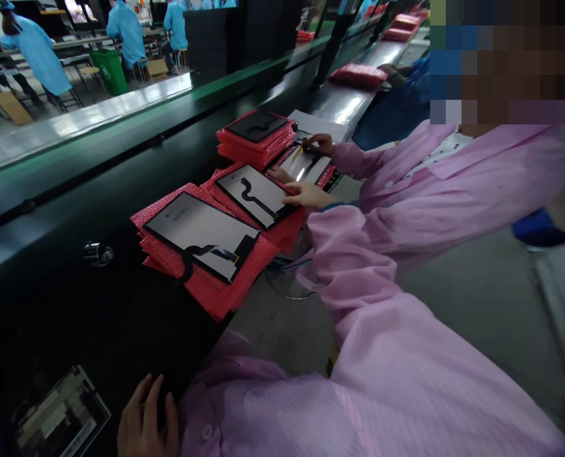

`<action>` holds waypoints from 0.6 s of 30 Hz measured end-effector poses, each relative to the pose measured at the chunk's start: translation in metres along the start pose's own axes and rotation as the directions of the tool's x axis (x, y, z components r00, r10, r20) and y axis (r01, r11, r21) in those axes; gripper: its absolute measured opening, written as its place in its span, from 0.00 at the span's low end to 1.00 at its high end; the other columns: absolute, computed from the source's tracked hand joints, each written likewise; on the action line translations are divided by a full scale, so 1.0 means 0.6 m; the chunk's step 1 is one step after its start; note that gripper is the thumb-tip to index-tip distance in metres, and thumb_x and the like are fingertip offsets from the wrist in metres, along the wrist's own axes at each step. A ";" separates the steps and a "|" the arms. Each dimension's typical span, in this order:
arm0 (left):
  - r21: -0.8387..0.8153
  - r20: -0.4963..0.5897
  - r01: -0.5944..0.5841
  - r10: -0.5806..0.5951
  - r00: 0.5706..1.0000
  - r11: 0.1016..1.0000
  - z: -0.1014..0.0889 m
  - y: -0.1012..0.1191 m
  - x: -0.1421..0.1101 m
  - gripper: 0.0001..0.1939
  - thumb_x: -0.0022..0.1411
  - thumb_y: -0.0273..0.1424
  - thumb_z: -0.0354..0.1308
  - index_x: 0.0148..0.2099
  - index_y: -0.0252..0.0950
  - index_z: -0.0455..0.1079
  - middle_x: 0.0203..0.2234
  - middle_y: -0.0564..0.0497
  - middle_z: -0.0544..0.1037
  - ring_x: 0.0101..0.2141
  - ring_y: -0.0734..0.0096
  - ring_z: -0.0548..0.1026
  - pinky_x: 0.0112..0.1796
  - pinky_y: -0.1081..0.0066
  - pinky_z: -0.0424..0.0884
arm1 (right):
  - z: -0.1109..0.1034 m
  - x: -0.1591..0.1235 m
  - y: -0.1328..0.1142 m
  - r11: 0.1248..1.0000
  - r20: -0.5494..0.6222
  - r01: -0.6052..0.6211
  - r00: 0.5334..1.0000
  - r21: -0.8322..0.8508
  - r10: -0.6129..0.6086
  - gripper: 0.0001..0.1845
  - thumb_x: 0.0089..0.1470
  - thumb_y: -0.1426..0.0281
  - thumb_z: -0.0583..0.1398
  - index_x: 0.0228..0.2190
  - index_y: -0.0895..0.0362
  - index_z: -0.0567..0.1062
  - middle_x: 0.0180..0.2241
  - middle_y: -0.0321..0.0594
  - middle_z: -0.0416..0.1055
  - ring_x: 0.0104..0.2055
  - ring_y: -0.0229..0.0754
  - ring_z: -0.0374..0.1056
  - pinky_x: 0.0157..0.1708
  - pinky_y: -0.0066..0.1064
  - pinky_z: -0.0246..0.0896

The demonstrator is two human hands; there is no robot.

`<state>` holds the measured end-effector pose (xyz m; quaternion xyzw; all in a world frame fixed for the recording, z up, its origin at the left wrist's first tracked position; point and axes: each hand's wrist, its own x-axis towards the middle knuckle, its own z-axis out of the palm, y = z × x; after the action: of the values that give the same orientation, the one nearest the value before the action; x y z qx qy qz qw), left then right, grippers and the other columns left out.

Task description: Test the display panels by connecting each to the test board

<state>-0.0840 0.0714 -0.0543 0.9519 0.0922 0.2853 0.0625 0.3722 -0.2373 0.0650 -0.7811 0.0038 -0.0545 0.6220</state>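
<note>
My right hand [308, 195] reaches far out over the bench, its fingers and thumb closed on the near edge of an LCD display panel [258, 190] with a black flex cable. That panel lies tilted on red bubble-wrap bags. My left hand [145, 419] rests on the dark bench at the bottom, fingers slightly apart, holding nothing. Left of it lies an opened device with bare inner parts [66, 416]. Between my hands, a second display panel [192, 228] lies on a stack of red bubble bags [216, 298], its black cable hanging over the side.
A co-worker in a pink coat [406, 184] sits beyond my right arm, hands on another panel [306, 162]. A stack of red bags [254, 143] stands behind. A small shiny metal piece [98, 252] is on the bench. Another red pack [358, 75] lies farther along the line.
</note>
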 end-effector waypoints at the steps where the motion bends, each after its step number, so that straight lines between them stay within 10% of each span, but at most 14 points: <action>1: 0.009 0.003 -0.003 0.002 1.000 1.000 0.000 0.000 0.000 0.16 0.68 0.31 0.58 0.56 0.37 0.71 0.50 0.41 0.78 0.46 0.57 0.78 0.46 0.59 0.74 | 0.000 -0.004 0.007 0.996 -0.003 0.037 0.999 -0.078 -0.037 0.06 0.45 0.78 0.68 0.26 0.62 0.75 0.34 0.39 0.74 0.44 0.40 0.65 0.50 0.34 0.59; 6: 0.045 -0.023 -0.060 0.061 0.998 0.997 0.001 0.004 0.005 0.15 0.68 0.31 0.57 0.55 0.34 0.71 0.48 0.40 0.78 0.44 0.57 0.77 0.44 0.60 0.74 | 0.007 -0.085 0.044 0.929 -0.038 0.245 0.963 -0.277 -0.265 0.15 0.51 0.83 0.56 0.36 0.57 0.78 0.48 0.45 0.70 0.57 0.45 0.57 0.65 0.40 0.44; 12: -0.091 0.091 0.074 -0.065 0.994 0.993 -0.008 0.014 0.023 0.16 0.72 0.37 0.51 0.52 0.32 0.73 0.50 0.38 0.76 0.47 0.54 0.75 0.47 0.56 0.72 | 0.049 -0.263 0.072 0.842 0.123 0.449 0.893 -0.301 -0.432 0.21 0.56 0.76 0.54 0.48 0.49 0.76 0.49 0.46 0.72 0.55 0.54 0.64 0.63 0.52 0.53; 18: -0.415 0.314 0.328 -0.204 0.927 0.849 -0.013 0.059 0.077 0.17 0.72 0.41 0.50 0.52 0.38 0.74 0.50 0.45 0.77 0.50 0.60 0.76 0.52 0.58 0.73 | 0.093 -0.352 0.064 0.644 0.409 0.714 0.693 -0.274 -0.594 0.25 0.54 0.73 0.60 0.54 0.49 0.73 0.60 0.44 0.67 0.64 0.56 0.58 0.65 0.55 0.53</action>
<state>-0.0454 0.0472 -0.0171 0.9163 0.1449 0.1610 0.3369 0.1696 -0.1762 -0.0016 -0.8400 -0.3587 -0.1638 0.3727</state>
